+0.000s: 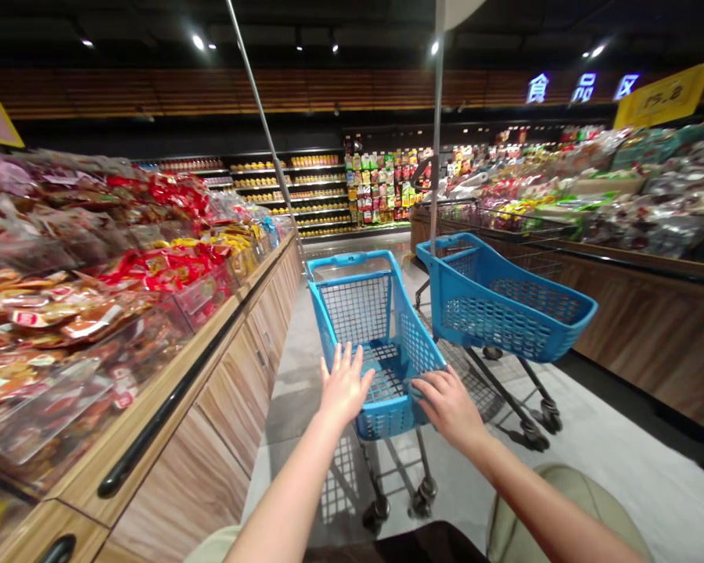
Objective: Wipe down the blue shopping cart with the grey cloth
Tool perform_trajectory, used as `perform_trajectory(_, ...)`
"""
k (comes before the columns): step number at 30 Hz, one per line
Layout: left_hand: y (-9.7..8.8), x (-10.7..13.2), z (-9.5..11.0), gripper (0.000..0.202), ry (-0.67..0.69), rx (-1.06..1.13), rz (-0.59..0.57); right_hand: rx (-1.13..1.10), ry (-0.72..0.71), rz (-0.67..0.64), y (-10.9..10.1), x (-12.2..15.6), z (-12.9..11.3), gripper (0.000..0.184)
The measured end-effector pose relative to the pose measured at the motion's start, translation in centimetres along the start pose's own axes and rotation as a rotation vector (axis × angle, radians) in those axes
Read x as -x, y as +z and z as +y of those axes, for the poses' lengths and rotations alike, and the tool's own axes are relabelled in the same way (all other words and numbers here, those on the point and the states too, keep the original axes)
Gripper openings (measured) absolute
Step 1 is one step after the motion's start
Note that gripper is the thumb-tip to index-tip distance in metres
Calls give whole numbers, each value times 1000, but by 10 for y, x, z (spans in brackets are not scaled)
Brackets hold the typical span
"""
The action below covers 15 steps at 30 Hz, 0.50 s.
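A blue plastic shopping cart (418, 338) stands before me, its basket holding nothing that I can see. My left hand (345, 385) is over the basket's near left corner, palm down with fingers spread; whether it touches the rim I cannot tell. At the near right corner, my right hand (446, 399) has its bent fingers over the rim. Beside this cart, on the right, is a second blue shopping cart (510, 309), angled away and touched by neither hand. A thin metal pole rises from the far end of each cart.
A long wood-panelled counter (211, 414) with heaped packaged foods (152, 270) runs along my left. Another display (639, 305) with bagged goods lines the right. Stocked shelves (320, 195) cross the far end. Grey floor (610, 446) lies between the counters.
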<state>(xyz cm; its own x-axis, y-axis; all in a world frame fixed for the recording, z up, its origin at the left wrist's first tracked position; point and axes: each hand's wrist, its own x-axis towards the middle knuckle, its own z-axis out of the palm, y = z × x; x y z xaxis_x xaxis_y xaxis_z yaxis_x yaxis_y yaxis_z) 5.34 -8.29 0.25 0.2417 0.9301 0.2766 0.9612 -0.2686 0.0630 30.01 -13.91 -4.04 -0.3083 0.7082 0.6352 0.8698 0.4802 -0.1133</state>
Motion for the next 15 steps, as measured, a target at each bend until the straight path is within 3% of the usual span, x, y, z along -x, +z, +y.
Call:
perform_trajectory(3,4,-4,15,64,-14,0,30,-45,19,48,4,-6,5,22)
perform_trajectory(7,3,-3,22,62,-29,-12,42,-139,34,81,18,-11,-30,23)
perform_trajectory(11,0,3,12,60,-18,-20,20,-155,62,105,28,-12,-65,28)
perform_trajectory(15,-4,-8,-9,59,86,-31,1,-171,-11,77,27,-11,-64,33)
